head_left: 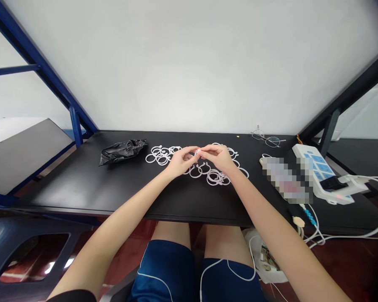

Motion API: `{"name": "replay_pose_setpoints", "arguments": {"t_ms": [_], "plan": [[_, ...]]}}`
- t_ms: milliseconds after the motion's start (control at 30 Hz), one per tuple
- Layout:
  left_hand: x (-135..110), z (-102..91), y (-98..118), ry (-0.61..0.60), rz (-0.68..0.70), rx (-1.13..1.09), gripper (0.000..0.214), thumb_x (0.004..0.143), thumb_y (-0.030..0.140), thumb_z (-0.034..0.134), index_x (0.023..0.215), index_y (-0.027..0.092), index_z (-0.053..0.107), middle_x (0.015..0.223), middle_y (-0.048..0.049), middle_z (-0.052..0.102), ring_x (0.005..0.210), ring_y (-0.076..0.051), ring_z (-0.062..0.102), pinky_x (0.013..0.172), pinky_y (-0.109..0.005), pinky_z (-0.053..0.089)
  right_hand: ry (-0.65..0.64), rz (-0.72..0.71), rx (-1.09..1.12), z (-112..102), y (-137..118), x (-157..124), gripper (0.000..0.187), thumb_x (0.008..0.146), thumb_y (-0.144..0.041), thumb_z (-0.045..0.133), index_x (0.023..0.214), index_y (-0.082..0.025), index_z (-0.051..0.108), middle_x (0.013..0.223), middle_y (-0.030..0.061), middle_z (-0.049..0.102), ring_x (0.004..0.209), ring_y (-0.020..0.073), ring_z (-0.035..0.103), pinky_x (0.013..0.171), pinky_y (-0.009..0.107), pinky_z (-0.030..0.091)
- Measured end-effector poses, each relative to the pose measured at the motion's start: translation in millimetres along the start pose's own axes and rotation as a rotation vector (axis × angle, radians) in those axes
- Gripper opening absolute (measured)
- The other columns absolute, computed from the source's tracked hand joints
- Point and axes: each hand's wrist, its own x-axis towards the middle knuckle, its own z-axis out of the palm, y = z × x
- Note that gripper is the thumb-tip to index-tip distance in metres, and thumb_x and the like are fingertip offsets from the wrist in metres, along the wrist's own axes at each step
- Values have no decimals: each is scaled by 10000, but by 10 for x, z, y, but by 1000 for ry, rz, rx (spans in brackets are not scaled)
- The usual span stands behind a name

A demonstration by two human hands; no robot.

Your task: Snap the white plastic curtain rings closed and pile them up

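My left hand (180, 162) and my right hand (219, 157) meet over the middle of the black table (122, 191). Both pinch a small white piece (197, 152) between thumb and fingertips; it looks like the end of a white ring, but the fingers hide most of it. Several white open rings with small knobbed ends (161, 157) lie in a loose heap left of my left hand. More white rings (219, 178) are spread beneath and around my right hand, some overlapping.
A crumpled black plastic bag (123, 151) lies at the left. Eyeglasses (266, 138) rest near the wall. On the right are a phone with a blurred screen (285, 180), a white power strip (321, 172) and white cables (349, 236). Blue frame bars (47, 67) rise at the left.
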Motion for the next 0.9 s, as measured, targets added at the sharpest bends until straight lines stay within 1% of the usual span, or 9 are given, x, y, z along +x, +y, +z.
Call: {"name": "replay_pose_setpoints", "arguments": {"t_ms": [67,200,367,500,600,667,900], "plan": [[-2,2,-11,4,-1,3,433,835,436,634,1121,112,635,1040,-121,673,691,-129,663,616,-234,540,15,-38,-10,6,14,4,276,646,-431,806,765,-186,758,770,49,730,732,190,674,733,342,564],[-3,-3,-59,-11,23,-13,450,852,437,616,1170,119,620,1079,-125,674,809,-167,687,729,-276,561,29,-105,-40,11,40,4,263,675,-443,785,752,-194,755,772,47,713,735,193,667,728,339,559],[-9,-14,-43,-35,47,22,422,883,434,579,1175,131,620,1059,-110,686,823,-162,680,760,-281,554,44,-138,-109,-1,57,2,267,713,-456,751,759,-193,751,767,47,700,726,190,655,705,332,543],[-30,-11,55,-58,77,80,360,908,413,547,1108,132,649,985,-89,705,852,-159,663,788,-271,537,48,-120,-179,-2,45,-1,275,745,-455,719,774,-183,747,734,43,701,682,177,639,667,319,529],[-41,-5,93,-68,68,82,367,887,404,584,1114,122,645,997,-96,706,857,-164,666,774,-267,536,47,-104,-184,3,37,0,280,761,-455,701,774,-179,743,732,46,704,669,172,633,647,311,525],[-39,-5,86,-68,69,79,380,870,399,609,1123,118,641,1019,-103,703,862,-168,667,777,-273,535,50,-99,-182,3,37,4,287,761,-461,699,765,-177,739,730,49,704,660,169,630,635,307,524],[-15,-25,27,-70,80,82,380,862,404,619,1113,122,651,1036,-108,696,870,-170,659,803,-291,530,41,-86,-162,-3,40,13,321,743,-493,707,744,-172,729,723,53,702,662,171,631,619,305,525]]}}
